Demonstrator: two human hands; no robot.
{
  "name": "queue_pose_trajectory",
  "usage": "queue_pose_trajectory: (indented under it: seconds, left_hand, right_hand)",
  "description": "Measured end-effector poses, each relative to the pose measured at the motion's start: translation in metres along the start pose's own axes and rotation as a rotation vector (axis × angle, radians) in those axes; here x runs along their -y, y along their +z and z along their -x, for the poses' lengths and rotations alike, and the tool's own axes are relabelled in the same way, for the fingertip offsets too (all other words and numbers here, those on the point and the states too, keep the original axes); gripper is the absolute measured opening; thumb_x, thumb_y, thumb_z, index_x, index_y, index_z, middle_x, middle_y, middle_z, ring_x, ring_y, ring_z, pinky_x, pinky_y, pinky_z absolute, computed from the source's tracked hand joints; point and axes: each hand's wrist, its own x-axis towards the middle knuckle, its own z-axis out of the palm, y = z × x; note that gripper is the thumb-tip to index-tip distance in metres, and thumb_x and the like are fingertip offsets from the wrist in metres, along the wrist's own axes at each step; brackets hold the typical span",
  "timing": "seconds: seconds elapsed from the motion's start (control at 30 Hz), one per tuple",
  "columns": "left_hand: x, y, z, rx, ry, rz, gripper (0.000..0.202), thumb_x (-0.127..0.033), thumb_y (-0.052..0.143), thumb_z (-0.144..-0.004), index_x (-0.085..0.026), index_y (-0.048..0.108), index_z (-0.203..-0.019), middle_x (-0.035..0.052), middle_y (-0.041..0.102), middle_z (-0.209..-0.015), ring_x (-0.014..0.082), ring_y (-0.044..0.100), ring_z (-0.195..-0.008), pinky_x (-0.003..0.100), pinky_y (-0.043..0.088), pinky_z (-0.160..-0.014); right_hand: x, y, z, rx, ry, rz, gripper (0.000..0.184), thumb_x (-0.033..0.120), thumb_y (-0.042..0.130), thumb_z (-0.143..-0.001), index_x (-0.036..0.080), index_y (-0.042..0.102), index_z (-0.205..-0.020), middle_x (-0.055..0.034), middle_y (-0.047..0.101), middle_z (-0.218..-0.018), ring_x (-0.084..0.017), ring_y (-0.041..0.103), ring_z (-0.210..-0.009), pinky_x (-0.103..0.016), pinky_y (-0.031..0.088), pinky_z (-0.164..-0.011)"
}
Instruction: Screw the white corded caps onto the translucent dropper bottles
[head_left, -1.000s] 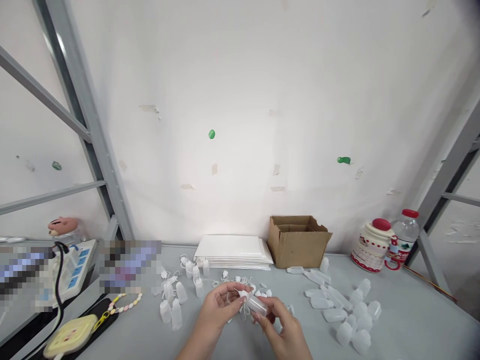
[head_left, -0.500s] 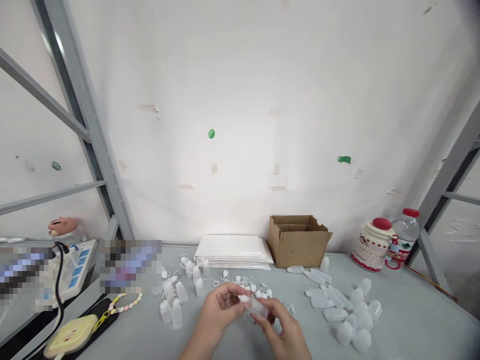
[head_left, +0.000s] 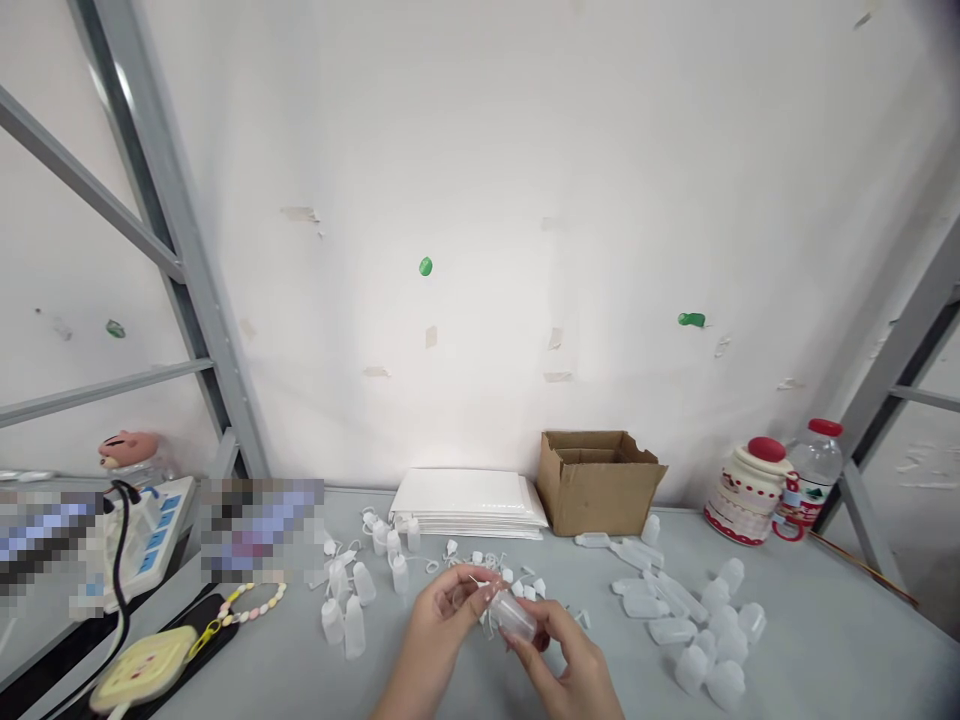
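Observation:
A small translucent plastic squeeze bottle [head_left: 514,616] is tilted between my two hands, its neck end up and to the left. My right hand [head_left: 566,650] is closed round the bottle's lower body, thumb below and fingers above. At the neck end, my left hand [head_left: 454,612] pinches a white cap, mostly hidden by the fingers. Behind the hands lie several loose white caps with thin loops [head_left: 529,590]. Capped bottles [head_left: 355,625] stand in a group left of my left hand. Uncapped bottles [head_left: 671,630] lie in a loose pile to the right of my right hand.
A stack of white sheets [head_left: 465,500] and an open cardboard box [head_left: 600,495] stand against the wall. A cream jar [head_left: 750,490] and a red-capped bottle [head_left: 817,460] are at the back right. A power strip [head_left: 157,545] and a beaded strap [head_left: 259,605] lie at left.
My left fingers have closed over the white cap, which showed more plainly before. Both hands stay in nearly the same place, still on the bottle.

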Motion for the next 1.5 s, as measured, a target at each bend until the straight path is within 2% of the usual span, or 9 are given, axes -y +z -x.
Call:
queue_pose_trajectory:
  seconds: [0.37,0.53,0.63,0.8,0.97,1.13,1.27,1.37,1.5]
  left_hand:
    - [-0.004,0.002,0.001,-0.022,-0.021,0.040,0.027,-0.040,0.072,-0.056,-0.019,0.064,-0.069,0.0033,0.072,-0.075,0.0188,0.062,-0.076,0.028,0.044,-0.071]
    - [-0.005,0.001,0.001,-0.076,-0.051,0.000,0.027,-0.040,0.074,-0.054,-0.019,0.067,-0.068,0.0030,0.072,-0.072,0.0180,0.061,-0.074,0.026,0.044,-0.069]
    - [-0.004,-0.002,0.002,-0.069,-0.075,0.025,0.028,-0.039,0.075,-0.053,-0.019,0.068,-0.072,0.0044,0.073,-0.077,0.0192,0.062,-0.078,0.027,0.044,-0.071]
    - [-0.007,-0.005,0.002,-0.019,-0.038,0.016,0.029,-0.039,0.075,-0.054,-0.020,0.068,-0.075,0.0055,0.073,-0.078,0.0215,0.063,-0.083,0.029,0.045,-0.074]
    - [-0.007,-0.002,0.004,0.027,-0.030,0.085,0.035,-0.044,0.072,-0.058,-0.019,0.069,-0.083,0.0060,0.073,-0.078,0.0223,0.063,-0.083,0.032,0.044,-0.080]
    - [-0.001,0.003,0.002,0.023,-0.124,0.313,0.052,-0.060,0.055,-0.066,-0.014,0.071,-0.084,0.0121,0.073,-0.085,0.0253,0.063,-0.089,0.038,0.040,-0.091]
    - [-0.001,0.004,0.002,0.044,-0.101,0.270,0.039,-0.047,0.071,-0.058,-0.015,0.072,-0.082,0.0108,0.073,-0.087,0.0250,0.063,-0.089,0.038,0.040,-0.091]
    - [-0.003,0.002,0.003,0.051,-0.092,0.205,0.038,-0.042,0.074,-0.057,-0.017,0.072,-0.086,0.0101,0.074,-0.088,0.0236,0.063,-0.086,0.037,0.040,-0.089]
    - [-0.001,0.000,0.002,-0.009,-0.076,0.212,0.027,-0.037,0.075,-0.055,-0.017,0.072,-0.073,0.0092,0.074,-0.084,0.0245,0.064,-0.085,0.036,0.045,-0.082]
  right_hand:
    - [-0.004,0.003,0.001,0.015,0.013,-0.002,0.028,0.047,0.055,-0.077,0.020,0.064,-0.080,-0.0007,0.064,-0.059,-0.015,0.055,-0.053,-0.021,0.045,-0.054]
    - [0.000,0.000,0.001,0.055,0.065,-0.033,0.029,0.046,0.057,-0.075,0.019,0.064,-0.081,-0.0024,0.065,-0.063,-0.015,0.055,-0.056,-0.023,0.044,-0.057]
    - [0.002,-0.001,-0.003,0.158,0.190,-0.164,0.031,0.049,0.058,-0.073,0.018,0.060,-0.074,-0.0024,0.065,-0.058,-0.015,0.054,-0.055,-0.024,0.043,-0.057]
    - [0.004,0.001,-0.011,0.496,0.579,-0.689,0.045,0.061,0.059,-0.065,0.017,0.052,-0.060,0.0017,0.056,-0.038,-0.009,0.046,-0.033,-0.020,0.034,-0.039]
    - [0.015,0.001,-0.013,0.504,0.746,-1.017,0.043,0.053,0.064,-0.065,0.010,0.059,-0.058,-0.0011,0.057,-0.035,-0.006,0.045,-0.028,-0.015,0.027,-0.034]
    - [0.014,0.002,-0.013,0.476,0.740,-1.044,0.050,0.061,0.061,-0.064,0.012,0.061,-0.060,-0.0019,0.059,-0.038,-0.008,0.050,-0.030,-0.017,0.032,-0.035]
    - [0.003,0.005,-0.014,0.456,0.672,-0.942,0.052,0.067,0.057,-0.061,0.015,0.059,-0.063,0.0003,0.058,-0.037,-0.009,0.047,-0.029,-0.019,0.032,-0.034]
    - [0.001,0.006,-0.013,0.464,0.597,-0.828,0.049,0.065,0.057,-0.063,0.016,0.057,-0.065,0.0014,0.059,-0.039,-0.009,0.048,-0.033,-0.020,0.033,-0.039]
    - [0.006,0.002,-0.012,0.506,0.558,-0.705,0.045,0.062,0.056,-0.069,0.017,0.053,-0.066,0.0022,0.060,-0.043,-0.009,0.049,-0.038,-0.021,0.035,-0.045]
